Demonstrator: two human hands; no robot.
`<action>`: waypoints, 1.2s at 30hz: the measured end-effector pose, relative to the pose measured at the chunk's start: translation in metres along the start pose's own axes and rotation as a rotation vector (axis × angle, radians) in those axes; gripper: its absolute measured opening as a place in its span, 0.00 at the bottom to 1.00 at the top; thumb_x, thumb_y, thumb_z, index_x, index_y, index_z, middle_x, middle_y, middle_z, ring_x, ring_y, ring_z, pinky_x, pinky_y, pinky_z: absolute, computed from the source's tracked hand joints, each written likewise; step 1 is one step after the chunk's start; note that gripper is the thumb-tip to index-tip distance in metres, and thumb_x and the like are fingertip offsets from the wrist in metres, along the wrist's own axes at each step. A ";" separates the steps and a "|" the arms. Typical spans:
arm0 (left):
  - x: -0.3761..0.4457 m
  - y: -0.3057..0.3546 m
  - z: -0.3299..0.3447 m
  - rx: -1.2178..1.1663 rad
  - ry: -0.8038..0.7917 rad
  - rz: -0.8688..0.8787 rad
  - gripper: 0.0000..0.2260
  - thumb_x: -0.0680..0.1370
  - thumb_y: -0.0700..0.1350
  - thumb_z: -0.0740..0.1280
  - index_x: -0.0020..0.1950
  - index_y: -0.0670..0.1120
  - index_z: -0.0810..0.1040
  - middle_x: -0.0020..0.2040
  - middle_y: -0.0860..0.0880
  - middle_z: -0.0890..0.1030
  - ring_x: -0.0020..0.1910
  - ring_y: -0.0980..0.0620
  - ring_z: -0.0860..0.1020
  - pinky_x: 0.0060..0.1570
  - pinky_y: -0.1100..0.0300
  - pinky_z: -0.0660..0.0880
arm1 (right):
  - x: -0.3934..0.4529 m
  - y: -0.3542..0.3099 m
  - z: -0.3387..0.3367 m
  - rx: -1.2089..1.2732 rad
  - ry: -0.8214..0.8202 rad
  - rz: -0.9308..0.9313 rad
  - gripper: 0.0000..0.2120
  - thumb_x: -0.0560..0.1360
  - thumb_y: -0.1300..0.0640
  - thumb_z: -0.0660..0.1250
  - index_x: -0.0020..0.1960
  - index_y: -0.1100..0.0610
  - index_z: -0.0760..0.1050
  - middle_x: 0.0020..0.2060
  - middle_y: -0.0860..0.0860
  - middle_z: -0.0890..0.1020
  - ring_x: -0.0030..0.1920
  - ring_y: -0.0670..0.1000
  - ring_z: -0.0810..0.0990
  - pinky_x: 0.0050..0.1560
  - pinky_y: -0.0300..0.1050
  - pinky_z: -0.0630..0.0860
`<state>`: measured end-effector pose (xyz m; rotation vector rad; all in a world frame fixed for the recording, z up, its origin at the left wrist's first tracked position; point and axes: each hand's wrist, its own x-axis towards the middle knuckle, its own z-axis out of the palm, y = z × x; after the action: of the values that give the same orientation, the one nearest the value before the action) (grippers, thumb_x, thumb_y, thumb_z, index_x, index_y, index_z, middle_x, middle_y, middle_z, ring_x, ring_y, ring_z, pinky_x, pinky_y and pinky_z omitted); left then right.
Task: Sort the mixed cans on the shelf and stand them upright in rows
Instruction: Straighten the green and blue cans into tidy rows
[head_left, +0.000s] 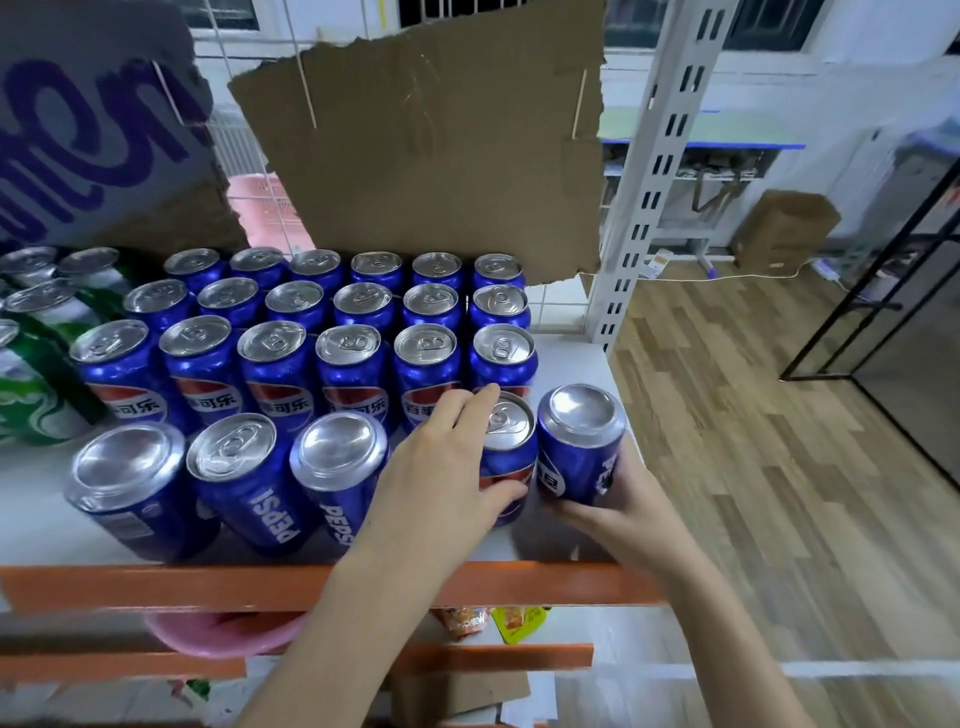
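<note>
While 3 back rows of Pepsi cans (358, 358) stand sorted, the front row's unfinished: left hand (441, 467) grips an upright can (509, 447), right hand (618, 506) clutches an upside-down can (579, 441) at 3 o'clock.

wood-look floor (753, 441), white slotted upright (660, 171), perhaps a desk (727, 140) beyond.

Blue cans (358, 358) packed rearward; bare shelf (587, 358) strip open at right.
</note>
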<state>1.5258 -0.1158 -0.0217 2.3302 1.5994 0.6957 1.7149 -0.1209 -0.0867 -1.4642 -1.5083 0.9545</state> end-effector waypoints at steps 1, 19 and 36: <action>0.000 0.000 0.000 -0.007 0.008 -0.009 0.37 0.72 0.56 0.70 0.75 0.54 0.55 0.68 0.58 0.62 0.64 0.54 0.69 0.58 0.63 0.66 | 0.001 -0.002 -0.004 -0.012 0.008 -0.011 0.34 0.62 0.59 0.78 0.61 0.47 0.64 0.55 0.44 0.78 0.52 0.40 0.78 0.51 0.39 0.76; 0.003 0.001 0.002 -0.051 0.064 0.009 0.36 0.69 0.52 0.73 0.74 0.52 0.61 0.68 0.57 0.67 0.66 0.56 0.67 0.60 0.67 0.62 | -0.004 -0.065 -0.035 -0.312 0.326 -0.162 0.32 0.56 0.50 0.80 0.58 0.51 0.74 0.48 0.43 0.73 0.49 0.42 0.74 0.49 0.35 0.70; 0.017 -0.011 -0.026 0.201 -0.085 0.085 0.34 0.73 0.57 0.68 0.74 0.49 0.58 0.63 0.55 0.65 0.63 0.55 0.67 0.60 0.61 0.68 | -0.006 -0.053 -0.024 -0.392 -0.002 -0.097 0.42 0.67 0.54 0.76 0.74 0.46 0.56 0.59 0.35 0.66 0.61 0.39 0.68 0.63 0.43 0.70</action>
<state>1.5091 -0.0984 -0.0001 2.5446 1.6078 0.4640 1.7169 -0.1291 -0.0292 -1.6390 -1.8231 0.6239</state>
